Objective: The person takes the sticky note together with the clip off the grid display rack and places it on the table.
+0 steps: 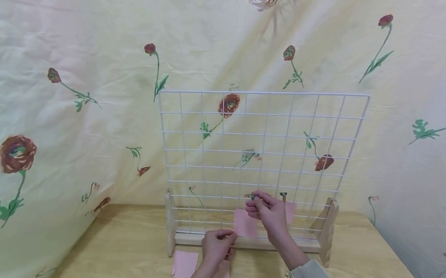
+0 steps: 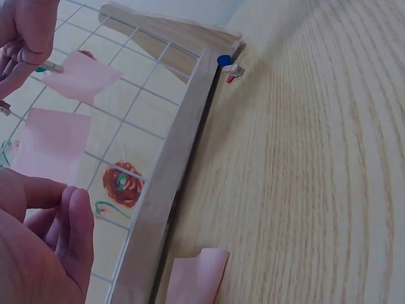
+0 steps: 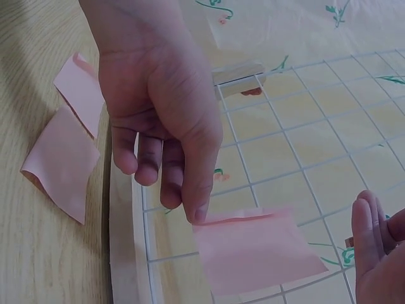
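Observation:
My left hand pinches the lower left corner of a pink paper square against the white wire grid. In the left wrist view, thumb and finger meet at that paper's edge. At the paper's top, my right hand pinches a small wooden clothespin, mostly hidden by the fingers. A second pink paper hangs on the grid beside it, held by a clothespin with a green end. Part of that paper is behind my right hand in the head view.
Two more pink papers lie on the wooden table, one left and one under my left forearm. Small clothespins with blue and red parts lie near the grid's wooden foot. Flowered cloth hangs behind.

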A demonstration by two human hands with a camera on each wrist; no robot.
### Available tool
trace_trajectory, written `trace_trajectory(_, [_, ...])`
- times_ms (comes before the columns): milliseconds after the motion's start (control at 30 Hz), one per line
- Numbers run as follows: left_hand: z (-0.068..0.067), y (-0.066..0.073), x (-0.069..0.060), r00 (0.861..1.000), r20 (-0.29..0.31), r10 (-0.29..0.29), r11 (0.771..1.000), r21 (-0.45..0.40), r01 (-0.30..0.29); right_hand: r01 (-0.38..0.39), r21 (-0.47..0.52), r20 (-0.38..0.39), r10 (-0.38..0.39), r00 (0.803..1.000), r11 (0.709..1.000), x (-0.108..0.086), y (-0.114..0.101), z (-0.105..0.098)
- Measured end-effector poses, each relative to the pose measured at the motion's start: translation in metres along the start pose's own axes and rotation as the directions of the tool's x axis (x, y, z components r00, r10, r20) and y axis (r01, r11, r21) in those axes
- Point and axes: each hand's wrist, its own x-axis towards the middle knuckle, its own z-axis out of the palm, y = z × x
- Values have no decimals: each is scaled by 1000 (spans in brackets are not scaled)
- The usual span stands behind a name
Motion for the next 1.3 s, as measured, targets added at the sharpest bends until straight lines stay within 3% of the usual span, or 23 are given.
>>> trace_trajectory(500, [1, 2, -12, 997, 66, -43, 998, 54, 39, -35, -19, 19, 35, 999, 999, -10, 3, -11])
trace_trajectory(1300, [-1, -9, -21, 993, 97, -73, 994, 91, 64, -71, -50, 10, 72, 997, 996, -28, 17, -31])
